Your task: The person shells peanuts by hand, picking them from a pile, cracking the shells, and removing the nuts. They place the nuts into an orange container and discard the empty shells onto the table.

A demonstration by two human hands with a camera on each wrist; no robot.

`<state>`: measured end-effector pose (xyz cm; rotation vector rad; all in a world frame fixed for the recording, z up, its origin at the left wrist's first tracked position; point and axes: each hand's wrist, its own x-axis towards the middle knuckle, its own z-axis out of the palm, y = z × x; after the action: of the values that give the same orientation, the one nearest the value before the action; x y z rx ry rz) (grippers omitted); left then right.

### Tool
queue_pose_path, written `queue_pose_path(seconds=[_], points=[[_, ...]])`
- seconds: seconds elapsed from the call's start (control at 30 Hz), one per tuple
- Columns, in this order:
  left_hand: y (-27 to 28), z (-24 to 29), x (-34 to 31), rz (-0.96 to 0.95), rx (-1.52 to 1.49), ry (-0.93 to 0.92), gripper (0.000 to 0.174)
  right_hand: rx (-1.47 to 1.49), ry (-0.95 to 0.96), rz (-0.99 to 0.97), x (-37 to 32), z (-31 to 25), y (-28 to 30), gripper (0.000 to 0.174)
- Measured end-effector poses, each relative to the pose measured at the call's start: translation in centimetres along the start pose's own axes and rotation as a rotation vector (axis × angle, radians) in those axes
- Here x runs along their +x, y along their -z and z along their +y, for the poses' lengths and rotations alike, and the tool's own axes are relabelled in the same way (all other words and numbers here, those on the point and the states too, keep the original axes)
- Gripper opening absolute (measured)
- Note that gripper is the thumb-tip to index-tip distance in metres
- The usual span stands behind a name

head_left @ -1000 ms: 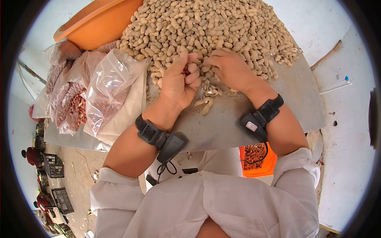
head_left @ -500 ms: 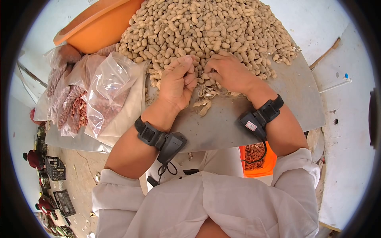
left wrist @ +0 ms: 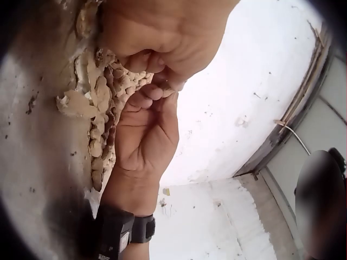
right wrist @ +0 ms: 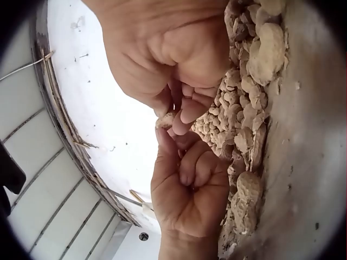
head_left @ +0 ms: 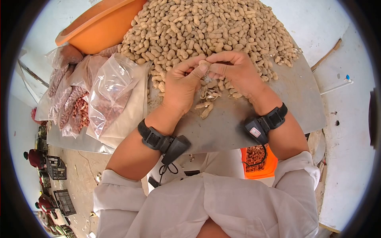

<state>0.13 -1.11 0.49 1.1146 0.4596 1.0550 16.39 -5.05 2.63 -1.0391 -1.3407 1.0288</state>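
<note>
In the head view my left hand (head_left: 178,89) and right hand (head_left: 242,77) meet at the fingertips over the near edge of a large heap of unshelled peanuts (head_left: 206,27). Between them they pinch one peanut (right wrist: 165,120), its tan shell showing at both thumbs in the right wrist view. The left hand's other fingers curl in toward the palm, where a bit of red shows in the head view. Broken shells (head_left: 210,93) lie on the metal tabletop (head_left: 210,133) just below the hands.
Clear plastic bags of red peanut kernels (head_left: 79,111) lie left of the heap, in front of an orange basin (head_left: 99,25). An orange container (head_left: 264,168) with reddish-brown contents stands below the table's near edge. Black crates (head_left: 56,167) and people are at far left.
The right hand has left the heap's edge and come up to the left hand. Their fingertips now meet on a peanut; the left hand has turned, thumb toward the right one.
</note>
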Motion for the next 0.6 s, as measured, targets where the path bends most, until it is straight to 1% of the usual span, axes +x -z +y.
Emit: queue_pose_path(seconds=[0.07,0.17,0.27,0.37,0.47,0.6], points=[[0.3,0.0,0.1,0.000,0.037,-0.005,0.026,-0.052,0.028,0.000,0.0,0.4,0.0,0.023],[-0.1,0.0,0.0,-0.001,0.133,-0.056,0.023,-0.112,0.074,0.049,-0.1,0.6,-0.6,0.022],[-0.1,-0.2,0.1,-0.050,0.148,-0.113,0.018,-0.324,0.034,0.133,-0.6,-1.0,-2.1,0.021],[-0.3,0.1,-0.2,-0.044,0.170,-0.135,0.015,-0.321,0.056,0.191,-0.8,-0.3,-2.3,0.019],[0.1,-0.4,0.1,-0.043,0.171,-0.147,0.017,0.007,0.019,0.157,-1.0,-0.1,-2.2,0.017],[0.4,-0.2,0.1,-0.107,0.072,-0.076,0.018,0.294,-0.045,0.138,-0.8,0.6,-1.8,0.012]])
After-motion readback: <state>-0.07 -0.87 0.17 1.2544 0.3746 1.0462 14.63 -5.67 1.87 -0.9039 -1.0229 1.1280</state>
